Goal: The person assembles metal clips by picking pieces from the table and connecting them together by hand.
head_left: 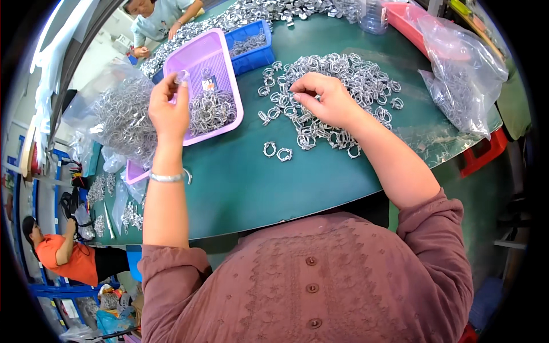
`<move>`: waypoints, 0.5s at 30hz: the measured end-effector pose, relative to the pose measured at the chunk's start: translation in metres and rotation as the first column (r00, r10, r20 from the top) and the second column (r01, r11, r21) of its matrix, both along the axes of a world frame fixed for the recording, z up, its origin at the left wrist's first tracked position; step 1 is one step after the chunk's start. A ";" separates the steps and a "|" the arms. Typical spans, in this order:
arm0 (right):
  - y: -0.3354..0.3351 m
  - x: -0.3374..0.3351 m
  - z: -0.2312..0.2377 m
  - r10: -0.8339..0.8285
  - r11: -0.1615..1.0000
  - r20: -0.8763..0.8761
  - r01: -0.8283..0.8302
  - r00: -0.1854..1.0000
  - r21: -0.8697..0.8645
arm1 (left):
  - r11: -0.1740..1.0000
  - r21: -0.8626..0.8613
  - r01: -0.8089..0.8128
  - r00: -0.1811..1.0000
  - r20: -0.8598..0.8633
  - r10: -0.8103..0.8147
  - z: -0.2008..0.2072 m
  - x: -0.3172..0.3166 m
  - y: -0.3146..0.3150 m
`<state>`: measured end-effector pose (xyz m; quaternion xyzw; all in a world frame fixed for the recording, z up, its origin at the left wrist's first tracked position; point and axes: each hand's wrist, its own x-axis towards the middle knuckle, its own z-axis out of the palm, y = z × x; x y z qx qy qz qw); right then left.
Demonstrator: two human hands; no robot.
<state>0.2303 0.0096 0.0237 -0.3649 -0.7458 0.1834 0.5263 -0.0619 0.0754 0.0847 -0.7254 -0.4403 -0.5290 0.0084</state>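
My left hand is raised over the left side of a purple plastic basket. Its thumb and fingers pinch a small grey ring clamp. A heap of similar clamps fills the basket's near end. Above the left part of a big pile of grey ring clamps is my right hand. Its fingers are curled, with a gap between thumb and forefinger and nothing visible between them. Two loose ring clamps lie on the green table nearer to me.
A blue basket of metal parts stands behind the purple one. Clear bags of parts lie at left and right. Beyond are a heap of metal pieces, a clear jar and a seated person. Another person is at left.
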 end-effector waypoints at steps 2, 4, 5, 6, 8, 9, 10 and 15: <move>-0.001 0.000 0.001 -0.005 1.000 0.011 0.005 1.000 -0.003 | 0.978 0.020 -0.207 0.960 -0.188 0.207 0.012 -0.010 0.008; 0.000 0.003 -0.001 -0.018 1.000 0.017 0.018 1.000 -0.001 | 0.974 0.144 -0.173 0.927 -0.311 0.211 0.012 -0.003 0.007; 0.001 0.003 -0.001 -0.021 1.000 0.032 0.021 0.999 0.001 | 0.957 0.260 -0.133 0.878 -0.418 0.235 0.011 -0.001 0.004; 0.002 0.008 -0.006 -0.043 0.999 0.026 0.043 0.999 -0.012 | 0.985 0.173 -0.024 0.896 -0.434 0.098 0.004 0.020 -0.003; 0.001 0.011 -0.008 -0.031 0.999 0.057 0.033 0.998 -0.028 | 0.979 0.010 0.202 0.849 -0.500 -0.170 -0.012 0.050 -0.026; 0.002 0.015 -0.011 -0.055 0.998 0.093 0.055 0.994 -0.005 | 0.974 -0.023 0.225 0.770 -0.609 -0.193 -0.019 0.069 -0.041; 0.003 0.014 -0.011 -0.055 0.998 0.089 0.056 0.994 -0.001 | 0.967 -0.032 0.253 0.668 -0.717 -0.199 -0.024 0.079 -0.050; 0.001 0.004 -0.005 -0.017 1.000 0.119 0.014 0.993 0.024 | 0.990 0.029 0.137 0.448 -0.893 -0.036 -0.041 0.087 -0.044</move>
